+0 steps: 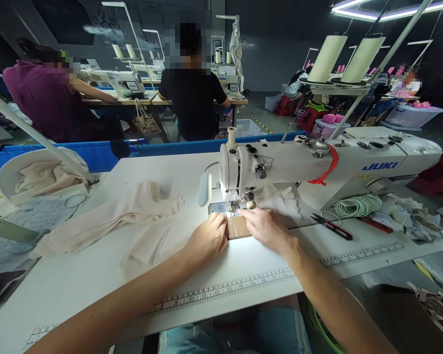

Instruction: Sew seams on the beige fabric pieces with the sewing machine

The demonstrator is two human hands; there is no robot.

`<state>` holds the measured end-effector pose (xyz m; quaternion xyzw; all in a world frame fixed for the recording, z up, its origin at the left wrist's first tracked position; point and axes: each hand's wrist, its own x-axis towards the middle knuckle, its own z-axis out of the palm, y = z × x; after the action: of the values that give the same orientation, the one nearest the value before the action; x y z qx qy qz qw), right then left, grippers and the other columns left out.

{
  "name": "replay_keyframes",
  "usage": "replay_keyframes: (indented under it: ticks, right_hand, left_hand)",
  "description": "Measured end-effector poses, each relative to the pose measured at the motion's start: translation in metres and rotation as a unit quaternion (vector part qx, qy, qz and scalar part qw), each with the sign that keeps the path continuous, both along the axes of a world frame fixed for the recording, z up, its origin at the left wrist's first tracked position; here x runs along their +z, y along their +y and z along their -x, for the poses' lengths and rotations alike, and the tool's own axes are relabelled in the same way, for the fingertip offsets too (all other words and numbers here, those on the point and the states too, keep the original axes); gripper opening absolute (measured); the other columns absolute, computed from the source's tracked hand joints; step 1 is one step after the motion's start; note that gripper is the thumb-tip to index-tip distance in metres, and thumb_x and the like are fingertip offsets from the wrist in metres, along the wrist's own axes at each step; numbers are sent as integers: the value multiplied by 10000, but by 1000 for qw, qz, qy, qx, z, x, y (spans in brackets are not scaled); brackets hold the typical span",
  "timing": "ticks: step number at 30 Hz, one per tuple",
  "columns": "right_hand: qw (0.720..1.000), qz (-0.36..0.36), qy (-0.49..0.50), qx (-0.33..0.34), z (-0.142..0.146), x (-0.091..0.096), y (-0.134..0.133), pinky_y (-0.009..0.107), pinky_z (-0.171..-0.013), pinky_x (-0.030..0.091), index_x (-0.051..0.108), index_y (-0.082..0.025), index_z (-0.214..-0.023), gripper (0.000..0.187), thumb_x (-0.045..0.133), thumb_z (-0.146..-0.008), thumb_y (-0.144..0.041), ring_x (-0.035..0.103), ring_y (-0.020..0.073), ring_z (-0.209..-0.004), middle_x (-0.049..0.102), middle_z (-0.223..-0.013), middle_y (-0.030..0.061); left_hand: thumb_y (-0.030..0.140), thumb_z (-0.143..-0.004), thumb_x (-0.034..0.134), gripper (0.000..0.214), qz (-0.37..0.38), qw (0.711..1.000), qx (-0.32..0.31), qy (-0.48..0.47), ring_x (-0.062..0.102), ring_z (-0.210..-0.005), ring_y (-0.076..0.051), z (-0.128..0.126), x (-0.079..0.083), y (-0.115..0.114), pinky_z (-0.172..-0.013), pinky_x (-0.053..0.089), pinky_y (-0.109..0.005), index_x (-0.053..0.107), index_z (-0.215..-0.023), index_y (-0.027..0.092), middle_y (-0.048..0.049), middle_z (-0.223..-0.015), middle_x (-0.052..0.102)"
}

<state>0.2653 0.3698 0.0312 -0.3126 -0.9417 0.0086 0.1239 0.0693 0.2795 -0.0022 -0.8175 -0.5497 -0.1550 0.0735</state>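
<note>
My left hand (209,233) rests at the left edge of a brown plate (239,228) before the needle, thumb and fingers pinched together; whatever is in them is too small to make out. On the plate's right side lies my right hand (268,227), its index finger reaching toward the presser foot (233,207) and the other fingers bent and pressed down. What those fingers hold, if anything, is hidden. Above both hands stands the white sewing machine (276,164). Pale beige fabric pieces (143,204) spread over the table left of my left hand, and more beige fabric (280,199) lies behind the right hand.
Thread snips (332,227), a red-handled tool (377,224), a coil of pale green cord (358,204) and fabric scraps (409,219) lie to the right. A ruler strip (243,284) marks the table's front. A white bin with fabric (7,172) stands left. People sit at machines beyond.
</note>
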Motion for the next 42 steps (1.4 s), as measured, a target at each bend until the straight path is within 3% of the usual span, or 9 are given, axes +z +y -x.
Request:
replay_keyframes:
  ticks: [14,18,22,28,36,42]
  right_hand:
    - [1000,-5,-19,-12,-4,-4,4,284,-662,481,686,-230,-1244,405,484,-920,-92,694,205,-794,740,-1025,63]
    - [1000,11,0,-16,-1,-4,1,279,-663,464,701,-221,-1184,349,485,-935,-105,695,206,-794,748,-991,67]
    - [994,57,75,-59,9,-11,6,264,-635,433,709,-185,-1048,262,453,-1011,-231,687,195,-776,754,-922,78]
    - [976,111,156,-108,19,-20,22,243,-629,396,626,-198,-741,391,409,-1042,-323,605,154,-609,655,-610,31]
    - [976,78,173,-105,9,-24,13,253,-591,363,668,-187,-884,375,400,-1044,-394,615,164,-658,719,-769,70]
    - [979,58,148,-132,18,-28,21,268,-571,331,660,-191,-774,367,450,-1027,-354,617,169,-630,721,-719,79]
  left_hand:
    - [111,-895,417,245,-26,999,-18,34,569,-912,-270,1,-4,15,-733,558,-367,658,-938,118,-164,-1028,637]
    - [111,-890,441,229,-51,998,-27,37,570,-900,-266,3,-7,15,-726,555,-364,664,-941,107,-164,-1018,639]
    - [109,-897,442,233,-50,998,-32,28,575,-898,-265,5,-5,15,-733,558,-370,668,-954,103,-166,-1029,642]
    - [114,-893,433,237,-30,998,-30,45,567,-889,-267,4,-2,14,-736,558,-377,668,-921,96,-168,-1026,639]
    - [124,-900,442,226,-19,998,-22,57,572,-903,-273,4,-3,17,-748,556,-386,667,-906,103,-174,-1060,640]
    - [97,-883,445,225,-13,997,-2,72,576,-931,-279,2,1,20,-752,548,-375,669,-877,105,-178,-1066,646]
